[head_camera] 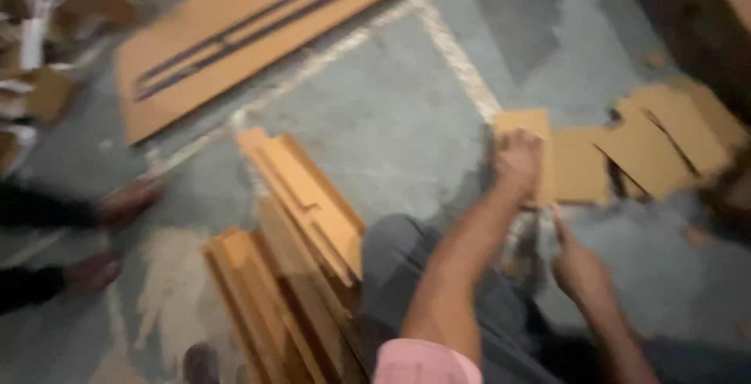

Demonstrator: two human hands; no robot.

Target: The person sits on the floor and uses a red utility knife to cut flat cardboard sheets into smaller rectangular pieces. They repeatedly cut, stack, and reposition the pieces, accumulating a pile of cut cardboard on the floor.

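Note:
The picture is blurred by motion. My left hand (pixel 517 161) reaches forward over my grey-trousered knee (pixel 395 251) and closes on the near edge of a small flat brown cardboard piece (pixel 526 122) lying on the grey floor. Lower and closer to me is my right hand (pixel 580 268), with a finger pointing up towards that piece. Whether it holds anything is too blurred to tell. More flat cardboard pieces (pixel 580 165) lie just right of the gripped one.
Two stacks of folded cardboard strips (pixel 307 196) (pixel 258 298) lie left of my knee. A large cardboard sheet (pixel 235 32) lies at the back left, and loose pieces (pixel 665 134) at the right. Another person's limbs in dark cloth (pixel 117 204) show at the left edge.

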